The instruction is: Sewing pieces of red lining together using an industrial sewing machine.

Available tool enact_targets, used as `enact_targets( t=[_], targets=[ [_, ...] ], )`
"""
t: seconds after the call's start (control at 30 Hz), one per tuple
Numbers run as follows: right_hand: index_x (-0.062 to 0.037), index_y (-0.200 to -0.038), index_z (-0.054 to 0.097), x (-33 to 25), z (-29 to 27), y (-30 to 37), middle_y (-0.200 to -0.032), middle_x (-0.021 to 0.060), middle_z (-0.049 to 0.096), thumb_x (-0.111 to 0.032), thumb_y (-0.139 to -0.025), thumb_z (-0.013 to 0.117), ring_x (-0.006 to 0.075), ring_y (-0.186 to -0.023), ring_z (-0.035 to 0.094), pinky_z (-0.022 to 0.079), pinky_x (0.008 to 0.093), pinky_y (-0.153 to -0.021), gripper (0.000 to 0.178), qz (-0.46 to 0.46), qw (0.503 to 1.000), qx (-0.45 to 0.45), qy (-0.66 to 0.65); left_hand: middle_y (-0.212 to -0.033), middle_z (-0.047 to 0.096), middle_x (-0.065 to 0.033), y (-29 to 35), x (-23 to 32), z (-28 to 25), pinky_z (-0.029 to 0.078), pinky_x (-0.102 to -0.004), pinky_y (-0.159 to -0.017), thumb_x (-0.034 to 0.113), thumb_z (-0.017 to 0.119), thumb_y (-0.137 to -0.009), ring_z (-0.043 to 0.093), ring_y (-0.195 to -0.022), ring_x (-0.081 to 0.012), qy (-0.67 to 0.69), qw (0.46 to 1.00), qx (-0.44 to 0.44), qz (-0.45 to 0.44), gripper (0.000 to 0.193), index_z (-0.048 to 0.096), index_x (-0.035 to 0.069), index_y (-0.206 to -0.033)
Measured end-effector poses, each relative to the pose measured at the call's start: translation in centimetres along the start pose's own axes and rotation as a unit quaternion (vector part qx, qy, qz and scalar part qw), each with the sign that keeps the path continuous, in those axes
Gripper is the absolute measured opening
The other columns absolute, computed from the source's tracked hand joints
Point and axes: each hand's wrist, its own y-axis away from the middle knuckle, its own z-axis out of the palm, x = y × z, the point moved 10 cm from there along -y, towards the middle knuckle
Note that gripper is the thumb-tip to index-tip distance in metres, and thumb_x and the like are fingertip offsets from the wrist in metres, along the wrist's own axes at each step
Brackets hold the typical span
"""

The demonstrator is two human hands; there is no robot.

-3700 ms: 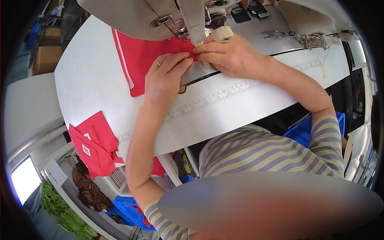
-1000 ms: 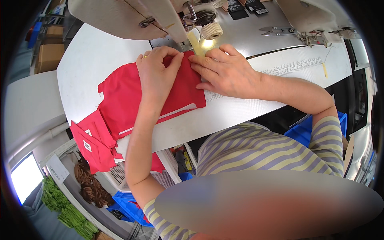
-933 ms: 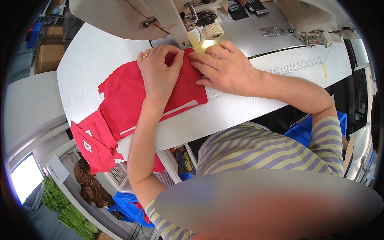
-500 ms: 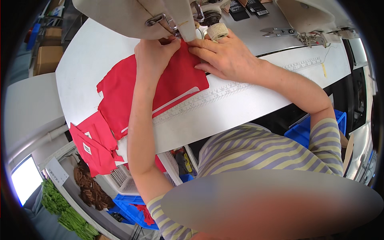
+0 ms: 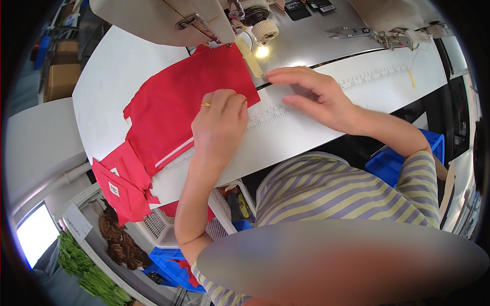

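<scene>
A red cloth piece (image 5: 173, 92) lies flat on the white sewing table (image 5: 229, 158), its far edge close to the sewing machine head (image 5: 168, 23). A white strip (image 5: 176, 151) runs along its near edge. My left hand (image 5: 219, 127), with a ring on one finger, is closed over the near right part of the cloth; its curled fingers hide what lies under them. Right of the cloth, my right hand (image 5: 321, 99) holds nothing, thumb and fingers apart, over the printed ruler (image 5: 352, 84). A pale yellow strip (image 5: 249, 58) lies beside the cloth's right edge.
More red cloth pieces with white labels (image 5: 120, 178) hang over the table's left edge above a white basket (image 5: 219, 209). Thread snips (image 5: 349, 32) and black tags (image 5: 297, 9) lie at the back right. Blue crates (image 5: 171, 268) stand below, near green bundles (image 5: 92, 270).
Both hands have come away from the machine head toward me. The left has shifted right and down onto the cloth's near edge; the right has let go and opened.
</scene>
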Motion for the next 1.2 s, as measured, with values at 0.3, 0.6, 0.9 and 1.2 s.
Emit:
enact_targets(
  t=[0.3, 0.6, 0.9, 1.2],
  targets=[
    [0.0072, -0.13, 0.044, 3.9, 6.8, -1.3, -0.109, 0.0102, 0.063, -0.011, -0.096, 0.051, 0.0146, -0.086, 0.067, 0.054, 0.0241, -0.068, 0.039, 0.339, 0.766, -0.044, -0.545, -0.081, 0.063, -0.0025, 2.3, -6.2, -0.2, 0.046, -0.021, -0.07, 0.002, 0.068, -0.083, 0.056, -0.077, -0.0082, 0.359, 0.905, 0.062, -0.218, 0.011, 0.064, -0.003, -0.092],
    [0.0013, -0.097, 0.064, 1.9, 6.0, -1.9, -0.085, 0.0042, 0.066, -0.011, -0.095, 0.054, 0.0089, -0.07, 0.065, 0.049, 0.0207, -0.058, 0.016, 0.21, 0.919, -0.07, -0.328, -0.082, 0.06, 0.002, 2.2, -1.6, -1.9, 0.033, -0.0446, -0.101, 0.003, 0.074, -0.073, 0.058, -0.074, -0.0147, 0.113, 0.986, 0.121, -0.03, 0.018, 0.072, 0.011, -0.089],
    [0.0023, -0.096, 0.065, 2.4, 5.5, -1.4, -0.084, 0.008, 0.069, -0.014, -0.093, 0.056, 0.0108, -0.067, 0.065, 0.05, 0.0217, -0.059, 0.018, 0.251, 0.915, -0.078, -0.306, -0.085, 0.059, 0.0038, 2.3, 1.1, -1.9, 0.025, -0.0485, -0.109, 0.005, 0.073, -0.07, 0.059, -0.074, -0.0131, -0.034, 0.987, 0.127, 0.093, 0.022, 0.07, 0.012, -0.09],
    [0.0028, -0.092, 0.064, 2.8, 5.6, -1.2, -0.084, 0.0117, 0.069, -0.021, -0.095, 0.054, 0.0158, -0.068, 0.067, 0.053, 0.0251, -0.059, 0.026, 0.281, 0.891, -0.083, -0.345, -0.089, 0.059, 0.003, 2.5, 2.4, -1.5, 0.017, -0.0471, -0.113, 0.002, 0.073, -0.069, 0.059, -0.08, -0.0139, -0.114, 0.976, 0.106, 0.15, 0.031, 0.07, 0.013, -0.097]
  ],
)
